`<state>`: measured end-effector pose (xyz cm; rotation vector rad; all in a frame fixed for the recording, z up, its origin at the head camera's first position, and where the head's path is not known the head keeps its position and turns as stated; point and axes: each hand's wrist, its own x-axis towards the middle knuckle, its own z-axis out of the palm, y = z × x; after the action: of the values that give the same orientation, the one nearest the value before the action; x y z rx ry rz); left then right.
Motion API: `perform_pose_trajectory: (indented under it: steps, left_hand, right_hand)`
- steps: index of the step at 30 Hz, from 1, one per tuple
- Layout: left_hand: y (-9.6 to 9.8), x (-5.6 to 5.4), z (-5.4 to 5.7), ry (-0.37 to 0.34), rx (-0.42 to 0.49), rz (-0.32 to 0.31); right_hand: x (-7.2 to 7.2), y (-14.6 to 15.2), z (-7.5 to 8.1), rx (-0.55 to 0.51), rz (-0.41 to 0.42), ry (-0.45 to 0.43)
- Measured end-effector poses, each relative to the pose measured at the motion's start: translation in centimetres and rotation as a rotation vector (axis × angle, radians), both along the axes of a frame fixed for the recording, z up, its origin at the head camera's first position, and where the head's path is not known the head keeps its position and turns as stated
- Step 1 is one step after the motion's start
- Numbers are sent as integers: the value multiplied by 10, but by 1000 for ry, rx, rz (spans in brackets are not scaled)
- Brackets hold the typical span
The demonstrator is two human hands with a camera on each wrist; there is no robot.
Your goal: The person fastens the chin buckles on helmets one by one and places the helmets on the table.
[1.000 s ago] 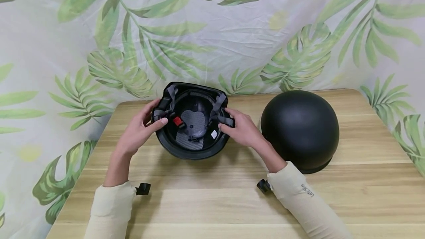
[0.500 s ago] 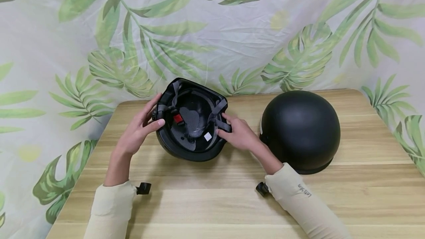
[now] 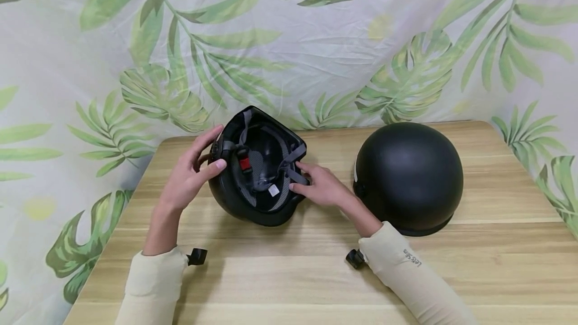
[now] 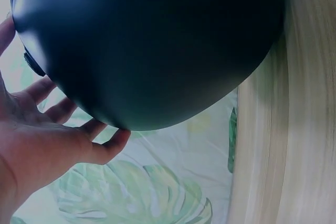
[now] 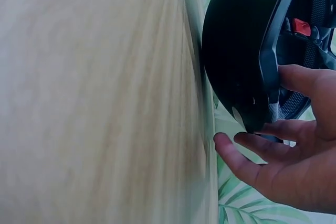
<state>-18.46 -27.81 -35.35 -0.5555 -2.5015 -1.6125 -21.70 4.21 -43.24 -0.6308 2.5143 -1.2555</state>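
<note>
A black helmet (image 3: 226,199) is tilted with its hollow inside facing up and toward the right in the head view. Grey straps and a red buckle (image 3: 245,164) lie inside, near a small white label (image 3: 273,190). My left hand (image 3: 191,169) holds its left side, thumb at the rim and fingers spread along the outer shell (image 4: 157,51). With thumb and fingers, my right hand (image 3: 322,184) grips the right rim beside a strap (image 3: 297,177). The right wrist view shows that thumb inside the rim, with two fingertips off the shell.
A second black helmet (image 3: 408,179) rests dome up on the wooden table (image 3: 271,285), just right of my right forearm. Behind the table's back edge hangs a leaf-print cloth (image 3: 325,59). Small black devices (image 3: 197,257) stick out from both sleeve cuffs.
The held helmet has turned clockwise in the head view and tipped, showing more outer shell at left. My right hand has shifted slightly left and down with it; my left hand has barely moved.
</note>
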Motion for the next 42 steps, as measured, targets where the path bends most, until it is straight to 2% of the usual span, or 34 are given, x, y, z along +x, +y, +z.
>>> perform_pose_trajectory:
  steps: [2,5,9,11,16,21,25,32,37,42]
  left_hand:
    - [2,-1,-1,30,-35,3]
    - [3,-3,-4,54,-74,-26]
    - [7,-2,-4,37,-80,-56]
    - [9,-1,-3,22,-64,-46]
    - [10,2,-1,-2,-55,30]
    - [15,5,3,45,-83,71]
    - [20,5,6,78,-152,100]
    - [20,2,5,78,-215,91]
    - [19,2,4,72,-194,88]
    - [17,2,4,55,-190,78]
  right_hand:
    - [0,0,0,10,-4,6]
    - [1,1,0,18,-18,-2]
    - [2,1,2,12,-41,-39]
    - [2,0,2,3,-45,-43]
    - [2,-2,2,-28,-16,-32]
    - [1,-6,-1,-56,47,-131]
    - [2,-8,-2,-32,58,-150]
    - [4,-10,2,-25,52,-176]
    - [5,-4,10,-26,26,-117]
    - [6,3,24,-125,21,-42]
